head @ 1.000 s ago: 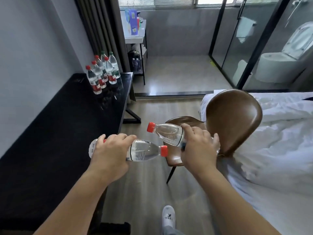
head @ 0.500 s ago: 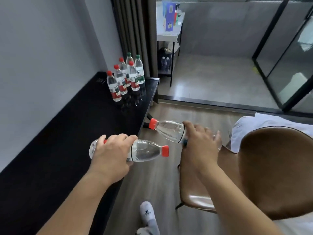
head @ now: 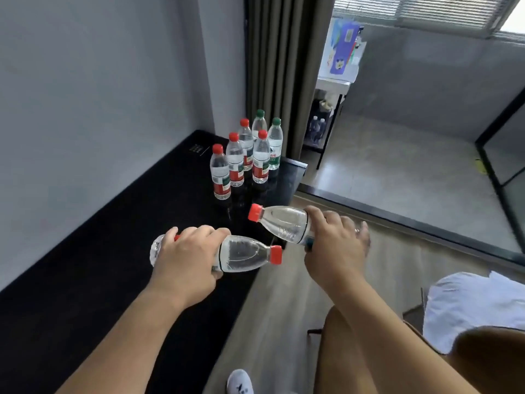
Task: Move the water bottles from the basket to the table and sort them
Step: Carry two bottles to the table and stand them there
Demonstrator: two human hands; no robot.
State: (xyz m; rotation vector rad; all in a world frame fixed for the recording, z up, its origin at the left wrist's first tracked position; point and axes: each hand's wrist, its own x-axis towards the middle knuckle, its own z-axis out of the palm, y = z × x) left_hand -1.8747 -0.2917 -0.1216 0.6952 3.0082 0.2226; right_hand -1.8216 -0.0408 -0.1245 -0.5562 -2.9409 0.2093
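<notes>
My left hand (head: 186, 261) grips a clear red-capped water bottle (head: 244, 253) lying sideways, cap pointing right, above the black table (head: 85, 265). My right hand (head: 333, 247) grips a second red-capped bottle (head: 279, 220), also sideways, cap pointing left, over the table's right edge. At the table's far end stand several upright bottles: a red-capped group (head: 235, 160) in front and two green-capped bottles (head: 268, 137) behind. No basket is in view.
A grey wall runs along the table's left side, with a dark curtain (head: 277, 66) behind the far end. A brown chair (head: 483, 362) and white bedding (head: 477, 305) sit at the lower right. Wood floor lies between the table and the chair. A glass partition (head: 500, 172) stands at the right.
The view has moved forward and left toward the table; both hands with their bottles are now nearer the standing group. The chair has slid to the lower right of the view.
</notes>
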